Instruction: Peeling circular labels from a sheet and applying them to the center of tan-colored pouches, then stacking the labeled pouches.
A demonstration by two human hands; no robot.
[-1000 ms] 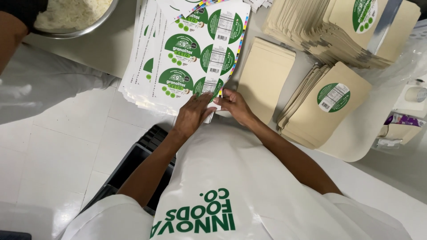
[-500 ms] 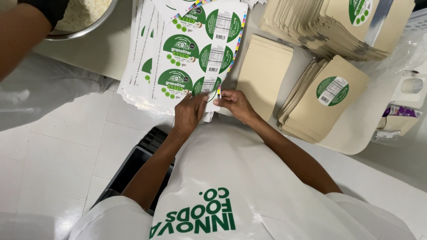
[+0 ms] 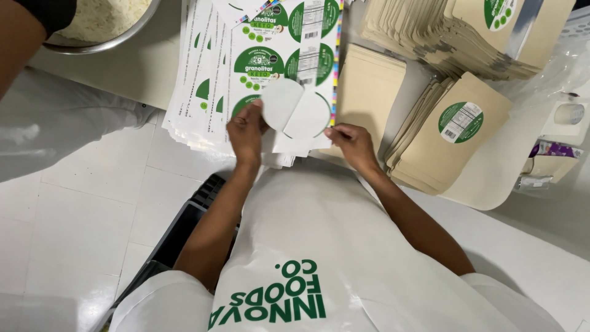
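Note:
A stack of white sticker sheets (image 3: pixel 258 61) printed with round green labels lies on the table edge in front of me. My left hand (image 3: pixel 246 130) pinches one round label (image 3: pixel 281 102), lifted off the top sheet with its white back showing. Beside it is the bare white circle (image 3: pixel 309 118) it came from. My right hand (image 3: pixel 354 142) holds down the sheet's near right corner with its fingertips.
Tan paper pouches lie in stacks to the right (image 3: pixel 455 34); the top one of a near stack carries a green label (image 3: pixel 461 122). A metal bowl (image 3: pixel 117 38) of white shreds and another person's arm (image 3: pixel 18 43) are at upper left. A black crate (image 3: pixel 184 237) stands on the white floor.
My hands were together at the sheet's near edge. My left hand has since peeled a round label up and away, and my right hand has shifted right along the edge.

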